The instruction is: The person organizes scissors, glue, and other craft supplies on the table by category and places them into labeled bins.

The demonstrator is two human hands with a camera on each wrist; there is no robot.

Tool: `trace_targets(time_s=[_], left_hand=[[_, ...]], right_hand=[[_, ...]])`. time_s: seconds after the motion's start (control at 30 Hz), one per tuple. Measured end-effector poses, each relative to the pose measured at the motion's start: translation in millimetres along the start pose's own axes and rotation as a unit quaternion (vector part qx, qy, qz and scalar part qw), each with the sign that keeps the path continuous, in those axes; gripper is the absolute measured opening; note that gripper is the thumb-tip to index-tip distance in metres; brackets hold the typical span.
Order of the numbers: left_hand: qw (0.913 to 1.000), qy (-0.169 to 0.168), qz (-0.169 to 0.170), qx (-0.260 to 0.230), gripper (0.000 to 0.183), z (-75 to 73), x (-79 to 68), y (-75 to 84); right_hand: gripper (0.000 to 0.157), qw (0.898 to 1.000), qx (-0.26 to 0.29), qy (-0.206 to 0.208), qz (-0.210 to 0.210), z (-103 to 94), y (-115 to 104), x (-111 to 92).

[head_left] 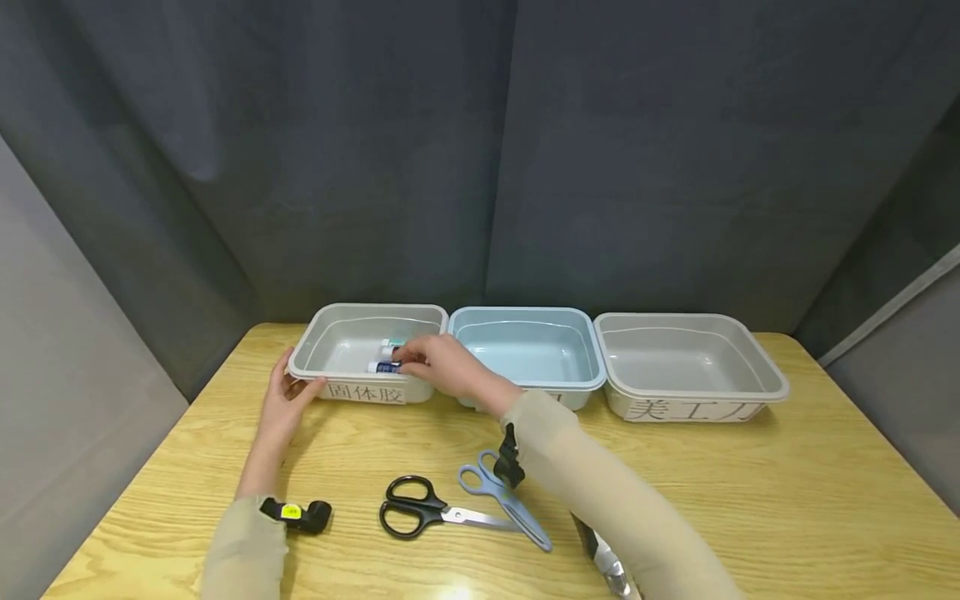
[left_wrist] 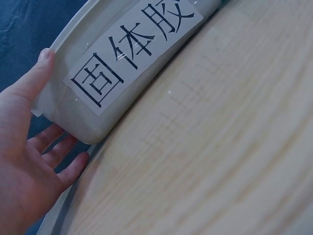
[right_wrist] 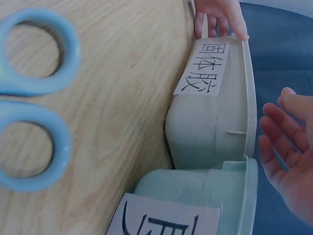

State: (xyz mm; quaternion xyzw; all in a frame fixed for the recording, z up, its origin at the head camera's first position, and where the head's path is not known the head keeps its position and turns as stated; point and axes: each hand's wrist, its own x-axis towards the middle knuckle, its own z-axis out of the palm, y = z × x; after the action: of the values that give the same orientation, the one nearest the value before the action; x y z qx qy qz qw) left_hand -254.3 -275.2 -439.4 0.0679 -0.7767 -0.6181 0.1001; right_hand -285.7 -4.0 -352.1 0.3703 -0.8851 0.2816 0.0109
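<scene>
My left hand [head_left: 283, 410] holds the near left corner of a light grey bin [head_left: 333, 352], thumb at the rim and the other fingers around the side. A white label [left_wrist: 134, 54] with black characters is stuck on the bin's front. Inside, at the right end, lie several small glue sticks [head_left: 384, 367] with white ends and blue or green bodies. Over them reaches my right hand [head_left: 448, 367], partly covering them. In the right wrist view, the fingers [right_wrist: 281, 128] of that hand are loosely bent above the rim, nothing visible between them.
A light blue bin [head_left: 525, 350] and another grey bin [head_left: 682, 354] stand in a row to the right. Nearer lie black-handled scissors [head_left: 423, 507], their blades meeting blue scissors [head_left: 510, 504]. A black and silver tool [head_left: 603, 562] is partly under the right sleeve. Dark curtains [head_left: 480, 167] hang behind.
</scene>
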Motion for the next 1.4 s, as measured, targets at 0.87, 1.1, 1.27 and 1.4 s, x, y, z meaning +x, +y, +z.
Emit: trace_targets(time_s=[0.87, 1.1, 1.27, 1.4], left_hand=[[1.0000, -0.003, -0.004, -0.006, 0.082, 2.7, 1.6, 0.6], [1.0000, -0.003, -0.004, -0.006, 0.082, 2.2, 1.3, -0.1], [1.0000, -0.006, -0.002, -0.003, 0.083, 1.7, 1.6, 0.8], [1.0000, -0.007, -0.003, -0.003, 0.082, 2.1, 1.7, 0.9]], right_hand=[[0.027, 1.000, 0.014, 0.012, -0.010, -18.5, 0, -80], [0.030, 1.000, 0.028, -0.003, 0.004, -17.2, 12, -103], [0.038, 0.999, 0.018, -0.024, 0.023, -14.3, 17, -121], [0.042, 0.998, 0.009, -0.049, 0.032, -10.9, 21, -134]])
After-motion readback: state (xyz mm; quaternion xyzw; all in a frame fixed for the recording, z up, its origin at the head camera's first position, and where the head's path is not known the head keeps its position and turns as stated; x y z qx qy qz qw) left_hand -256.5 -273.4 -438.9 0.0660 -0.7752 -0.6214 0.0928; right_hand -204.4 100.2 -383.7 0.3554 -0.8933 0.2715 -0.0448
